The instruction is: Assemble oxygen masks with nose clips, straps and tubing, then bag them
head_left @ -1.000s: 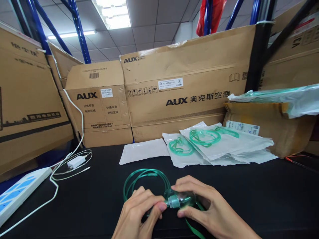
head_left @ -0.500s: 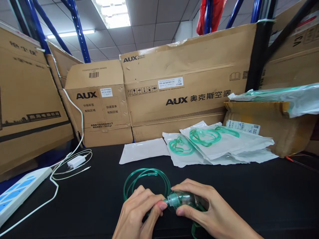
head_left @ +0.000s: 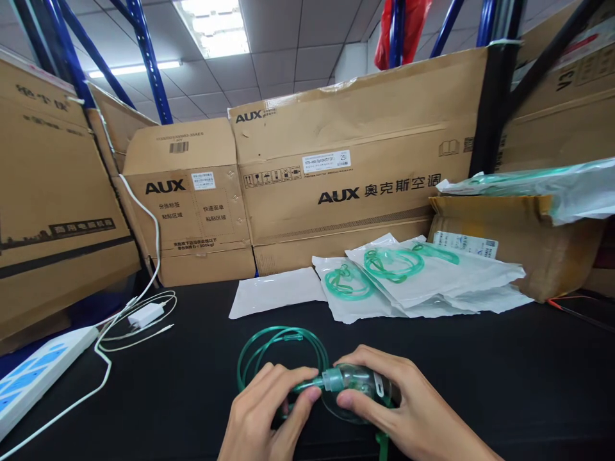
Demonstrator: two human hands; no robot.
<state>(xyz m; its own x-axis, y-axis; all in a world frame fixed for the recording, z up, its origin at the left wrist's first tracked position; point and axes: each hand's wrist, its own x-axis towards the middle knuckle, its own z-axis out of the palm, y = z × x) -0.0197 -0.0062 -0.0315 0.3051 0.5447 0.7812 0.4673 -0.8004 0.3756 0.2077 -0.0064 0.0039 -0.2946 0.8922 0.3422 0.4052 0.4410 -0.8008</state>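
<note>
My right hand (head_left: 394,397) is closed around a clear oxygen mask (head_left: 362,379), whose pale green connector (head_left: 333,379) points left. Between the thumb and fingers of my left hand (head_left: 273,406) is the end of green oxygen tubing (head_left: 307,384), up against the connector. How far the tube sits inside it I cannot tell. The rest of the tubing lies in a loose coil (head_left: 243,358) on the black table, just behind my left hand. A green strap (head_left: 383,442) hangs below my right hand. My palm hides part of the mask.
White packets (head_left: 432,282) with green tubing lie at the back right, beside a flat white packet (head_left: 276,293). Cardboard boxes (head_left: 360,211) wall the back. At left are a power strip (head_left: 43,362) and white cables (head_left: 156,240). Another packet (head_left: 576,186) rests on a small carton (head_left: 509,256).
The mask has turned slightly in my right hand, showing more of its clear body and a white slot. My left fingers have opened a little, leaving more of the tube end visible.
</note>
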